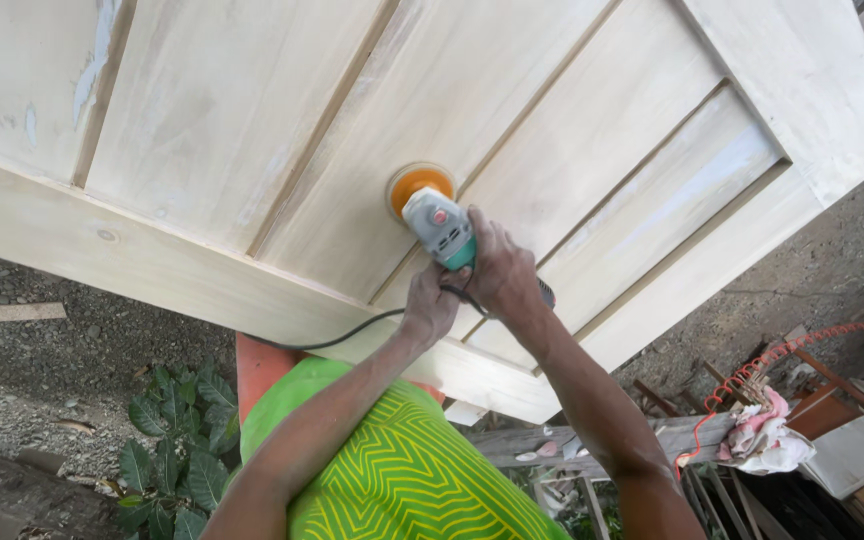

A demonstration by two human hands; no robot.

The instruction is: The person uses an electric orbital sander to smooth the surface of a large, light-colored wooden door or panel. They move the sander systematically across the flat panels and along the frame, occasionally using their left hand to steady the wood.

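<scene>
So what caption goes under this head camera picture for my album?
Both hands, left hand and right hand, press a disc sander onto a pale wooden door.

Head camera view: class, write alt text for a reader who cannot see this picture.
Two bare hands, the left hand and the right hand, grip a grey and teal power sander whose round orange disc presses on a pale, unpainted panelled wooden door lying flat. A black cable trails from the sander over the door's edge, above a green patterned shirt.

outdoor woodworking yard | unfinished panelled door [512, 130] | gravel ground [42, 380] | scrap timber [7, 313]
</scene>
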